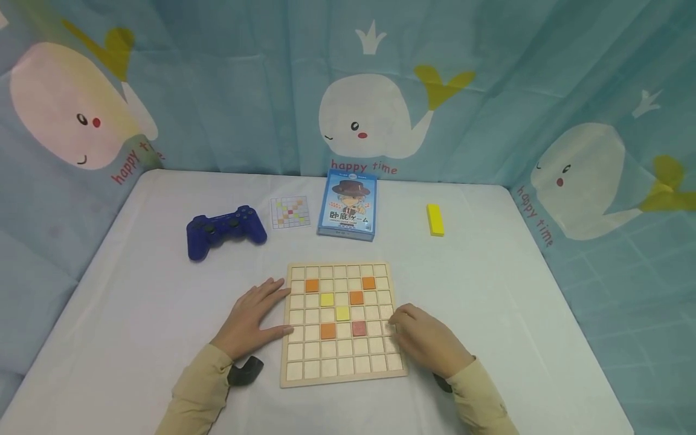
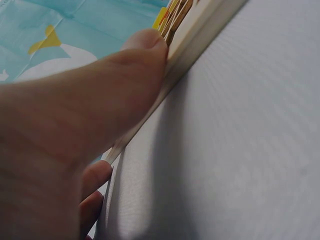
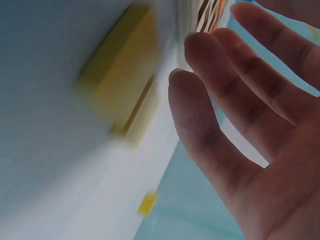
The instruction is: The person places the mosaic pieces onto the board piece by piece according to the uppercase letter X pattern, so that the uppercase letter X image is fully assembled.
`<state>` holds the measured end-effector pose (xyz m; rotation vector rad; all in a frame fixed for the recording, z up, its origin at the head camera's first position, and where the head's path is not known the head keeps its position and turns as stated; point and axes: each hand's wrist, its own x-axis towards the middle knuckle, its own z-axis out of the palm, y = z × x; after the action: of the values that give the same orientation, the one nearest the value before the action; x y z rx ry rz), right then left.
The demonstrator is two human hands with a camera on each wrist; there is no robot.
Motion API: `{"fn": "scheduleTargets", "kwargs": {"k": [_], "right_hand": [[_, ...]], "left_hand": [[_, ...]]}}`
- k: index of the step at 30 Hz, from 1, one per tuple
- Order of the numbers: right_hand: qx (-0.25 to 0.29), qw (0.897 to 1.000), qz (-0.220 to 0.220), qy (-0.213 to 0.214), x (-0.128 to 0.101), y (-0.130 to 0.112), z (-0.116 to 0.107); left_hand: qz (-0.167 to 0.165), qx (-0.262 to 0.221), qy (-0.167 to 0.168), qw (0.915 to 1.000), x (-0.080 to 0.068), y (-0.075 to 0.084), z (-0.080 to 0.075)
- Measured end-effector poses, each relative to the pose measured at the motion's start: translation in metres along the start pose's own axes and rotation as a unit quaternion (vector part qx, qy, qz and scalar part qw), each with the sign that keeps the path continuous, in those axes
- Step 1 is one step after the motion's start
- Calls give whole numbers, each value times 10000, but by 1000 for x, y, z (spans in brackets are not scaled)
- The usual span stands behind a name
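A wooden grid board (image 1: pixel 345 382) lies flat on the white table, with orange tiles, two yellow tiles (image 1: pixel 327 299) and one red tile (image 1: pixel 359 328) in its squares. My left hand (image 1: pixel 250 323) rests against the board's left edge, thumb and fingers spread and touching it. In the left wrist view, the thumb (image 2: pixel 135 70) presses on the rim. Beside the right edge is my right hand (image 1: pixel 426 338), its fingers loosely bent. The right wrist view shows nothing between those fingers (image 3: pixel 195 120); blurred yellow blocks (image 3: pixel 122 70) are near them, hidden in the head view.
Behind the board are a blue game controller (image 1: pixel 225 231), a small printed grid card (image 1: pixel 290 212) and a blue game box (image 1: pixel 348 206). A yellow block (image 1: pixel 435 220) lies at the back right. Whale-print curtain (image 1: pixel 234 115) surrounds the table's back and sides.
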<state>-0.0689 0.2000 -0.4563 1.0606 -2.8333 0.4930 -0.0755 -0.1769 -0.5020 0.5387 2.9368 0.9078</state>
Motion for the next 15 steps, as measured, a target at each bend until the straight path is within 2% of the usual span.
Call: {"fn": "scheduleTargets", "kwargs": {"k": [3,8,15], "right_hand": [[-116,9993,303,182,-14,5,-4],[-314,9972,547,392,-33,10,-8],[-278,9961,741,383,-54,7,-10]], "left_hand": [[-5,-9,-14,10000,0,1,0],[37,-13,18,10000,1,1,-1],[66,-8,29,10000,1,-1,1]]}}
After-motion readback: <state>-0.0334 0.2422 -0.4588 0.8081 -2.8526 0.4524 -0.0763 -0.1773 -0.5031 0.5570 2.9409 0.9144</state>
